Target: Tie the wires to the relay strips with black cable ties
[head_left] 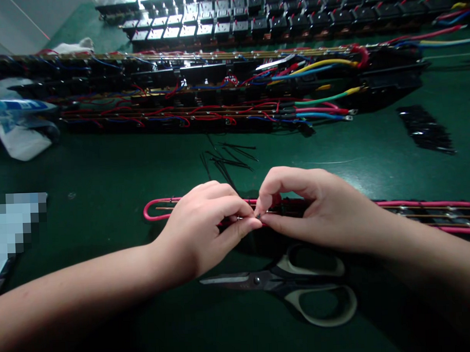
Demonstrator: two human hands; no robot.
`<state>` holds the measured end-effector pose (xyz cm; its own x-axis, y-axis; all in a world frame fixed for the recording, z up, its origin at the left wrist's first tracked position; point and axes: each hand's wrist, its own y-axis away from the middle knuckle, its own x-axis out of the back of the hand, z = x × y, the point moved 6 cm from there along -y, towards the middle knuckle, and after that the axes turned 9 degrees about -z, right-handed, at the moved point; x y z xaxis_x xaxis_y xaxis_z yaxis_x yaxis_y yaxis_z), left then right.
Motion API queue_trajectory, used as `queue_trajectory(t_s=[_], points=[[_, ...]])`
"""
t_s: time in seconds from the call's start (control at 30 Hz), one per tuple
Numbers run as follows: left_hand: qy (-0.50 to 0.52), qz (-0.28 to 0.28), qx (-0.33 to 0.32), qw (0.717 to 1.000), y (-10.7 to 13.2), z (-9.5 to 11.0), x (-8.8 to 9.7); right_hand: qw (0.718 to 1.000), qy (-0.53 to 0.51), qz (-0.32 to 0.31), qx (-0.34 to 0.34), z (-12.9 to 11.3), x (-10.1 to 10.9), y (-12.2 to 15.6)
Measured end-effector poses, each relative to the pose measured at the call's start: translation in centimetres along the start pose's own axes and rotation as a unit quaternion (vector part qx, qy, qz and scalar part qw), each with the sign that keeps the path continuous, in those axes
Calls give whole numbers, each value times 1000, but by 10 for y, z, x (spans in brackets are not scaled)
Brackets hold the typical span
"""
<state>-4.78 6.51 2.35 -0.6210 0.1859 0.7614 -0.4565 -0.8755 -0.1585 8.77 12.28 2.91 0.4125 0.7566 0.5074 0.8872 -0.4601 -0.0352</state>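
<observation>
My left hand and my right hand meet fingertip to fingertip at the table's middle. Both pinch a small dark piece, probably a cable tie, over a long strip assembly with pink wire that runs off to the right. The pink wire loops round in a bend left of my left hand. Most of the strip under my hands is hidden. Closed scissors with cream handles lie just in front of my hands.
Loose black cable ties lie scattered behind my hands; a bundle of them sits at the right. Finished wired strips fill the back of the green table. White plastic bags lie at the left.
</observation>
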Motion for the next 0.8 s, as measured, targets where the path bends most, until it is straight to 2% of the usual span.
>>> queue_trajectory(t_s=[0.33, 0.5, 0.8], points=[[-17, 8, -11, 1000, 1, 1, 0, 999, -19, -19, 23, -1, -2, 0], [-11, 12, -13, 1000, 2, 2, 0, 999, -30, -6, 37, -2, 0, 0], [-8, -14, 38, 999, 0, 1, -1, 999, -32, -3, 30, -1, 0, -2]])
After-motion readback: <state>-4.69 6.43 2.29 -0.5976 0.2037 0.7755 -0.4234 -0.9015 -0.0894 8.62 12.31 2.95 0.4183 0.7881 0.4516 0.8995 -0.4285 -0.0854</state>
